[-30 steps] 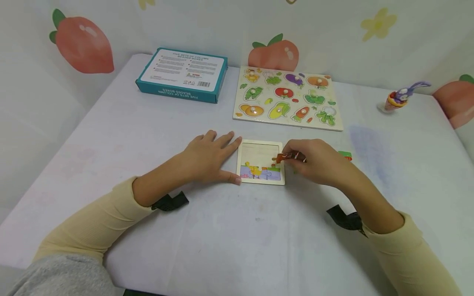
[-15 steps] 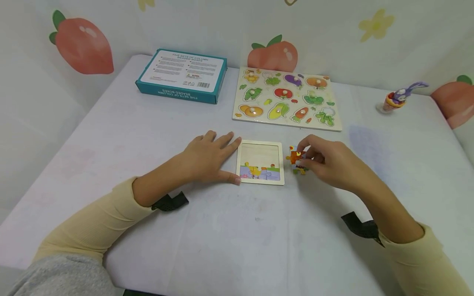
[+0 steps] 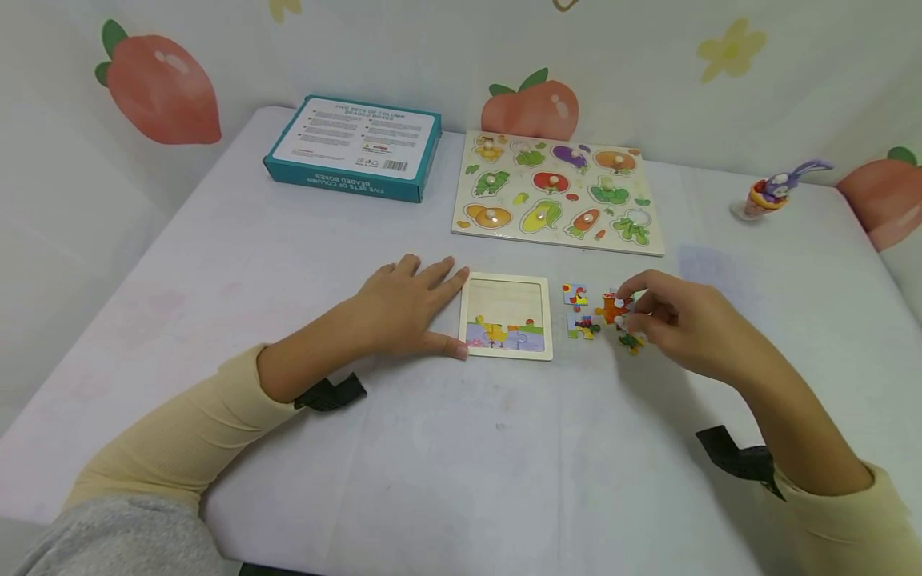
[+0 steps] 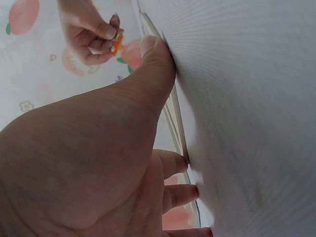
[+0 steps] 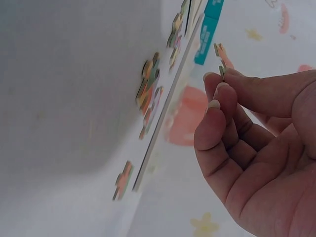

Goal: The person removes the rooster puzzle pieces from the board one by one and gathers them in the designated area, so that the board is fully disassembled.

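Observation:
My left hand (image 3: 403,308) lies with fingers spread on the table, its index finger and thumb at the left edge of a small wooden puzzle tray (image 3: 504,298). Along the tray's bottom sits a row of fitted pieces with a yellow chick (image 3: 497,333); bare wood shows above. To the right, my right hand (image 3: 680,328) pinches an orange-brown jigsaw piece (image 3: 611,310) between thumb and fingertips. The right wrist view has that held piece (image 5: 223,55) edge-on, raised off the table. Loose jigsaw pieces (image 3: 580,326) lie between tray and hand, and another piece (image 3: 631,342) lies under the fingertips.
Behind the tray is a vegetable knob-puzzle board (image 3: 531,198). A teal box (image 3: 353,148) stands at the back left, and a small purple-eared figure in a cup (image 3: 769,196) at the back right. A fruit-print cloth (image 3: 403,48) hangs behind the table.
My right hand has moved right, from the tray's right edge to over the loose pieces, still pinching the orange-brown piece. More loose pieces now show. The left hand has stayed put.

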The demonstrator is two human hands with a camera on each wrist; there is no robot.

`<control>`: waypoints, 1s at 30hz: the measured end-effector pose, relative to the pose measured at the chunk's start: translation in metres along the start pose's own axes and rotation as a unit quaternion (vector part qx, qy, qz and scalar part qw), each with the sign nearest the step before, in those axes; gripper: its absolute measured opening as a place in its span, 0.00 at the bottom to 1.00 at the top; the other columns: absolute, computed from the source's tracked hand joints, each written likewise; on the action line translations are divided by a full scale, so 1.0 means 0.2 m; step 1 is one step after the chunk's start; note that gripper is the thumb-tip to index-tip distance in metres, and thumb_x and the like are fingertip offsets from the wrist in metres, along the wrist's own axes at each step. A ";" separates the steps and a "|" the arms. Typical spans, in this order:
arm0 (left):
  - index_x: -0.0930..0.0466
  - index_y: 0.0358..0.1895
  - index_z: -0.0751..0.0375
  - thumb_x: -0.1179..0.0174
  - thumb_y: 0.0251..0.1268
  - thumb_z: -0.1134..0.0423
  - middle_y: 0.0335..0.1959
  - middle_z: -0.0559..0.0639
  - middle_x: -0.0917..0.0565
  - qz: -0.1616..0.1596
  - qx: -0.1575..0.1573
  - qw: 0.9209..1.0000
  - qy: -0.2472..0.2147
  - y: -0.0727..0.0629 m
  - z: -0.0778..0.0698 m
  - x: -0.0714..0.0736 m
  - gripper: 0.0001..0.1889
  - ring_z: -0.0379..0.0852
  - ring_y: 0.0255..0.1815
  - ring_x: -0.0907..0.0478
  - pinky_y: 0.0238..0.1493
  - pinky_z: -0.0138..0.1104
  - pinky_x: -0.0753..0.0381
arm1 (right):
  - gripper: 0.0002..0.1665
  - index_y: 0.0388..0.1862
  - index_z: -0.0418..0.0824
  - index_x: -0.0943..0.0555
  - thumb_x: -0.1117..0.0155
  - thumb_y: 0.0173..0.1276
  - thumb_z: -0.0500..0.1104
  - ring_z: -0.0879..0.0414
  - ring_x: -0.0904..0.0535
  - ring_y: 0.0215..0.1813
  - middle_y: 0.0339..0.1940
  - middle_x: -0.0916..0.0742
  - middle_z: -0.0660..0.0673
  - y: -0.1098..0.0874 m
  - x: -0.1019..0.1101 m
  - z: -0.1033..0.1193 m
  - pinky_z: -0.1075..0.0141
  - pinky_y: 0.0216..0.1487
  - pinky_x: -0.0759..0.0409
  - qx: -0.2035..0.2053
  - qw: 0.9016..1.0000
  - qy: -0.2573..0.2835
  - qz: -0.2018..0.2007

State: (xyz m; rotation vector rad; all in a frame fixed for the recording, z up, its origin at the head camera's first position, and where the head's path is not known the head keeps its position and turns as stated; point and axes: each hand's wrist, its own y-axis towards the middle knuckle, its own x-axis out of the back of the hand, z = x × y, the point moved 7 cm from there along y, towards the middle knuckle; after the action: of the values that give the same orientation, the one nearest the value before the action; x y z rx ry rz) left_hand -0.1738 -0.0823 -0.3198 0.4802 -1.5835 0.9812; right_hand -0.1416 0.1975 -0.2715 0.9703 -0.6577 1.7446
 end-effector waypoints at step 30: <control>0.57 0.82 0.51 0.52 0.55 0.18 0.82 0.56 0.51 0.002 -0.001 1.000 -0.003 0.00 0.01 -0.01 0.59 0.64 0.73 0.45 0.67 0.57 0.34 | 0.14 0.53 0.36 0.19 0.33 0.68 0.34 0.57 0.26 0.30 0.31 0.17 0.49 -0.15 0.04 -0.35 0.67 0.28 0.27 -0.110 0.990 -0.028 0.081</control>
State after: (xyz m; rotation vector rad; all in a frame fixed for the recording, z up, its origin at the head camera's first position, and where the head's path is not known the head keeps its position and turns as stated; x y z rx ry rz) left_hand -0.1744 -0.0831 -0.3208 0.4794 -1.5915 0.9822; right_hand -0.1372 0.2666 -0.3025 0.8340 -0.9670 1.7463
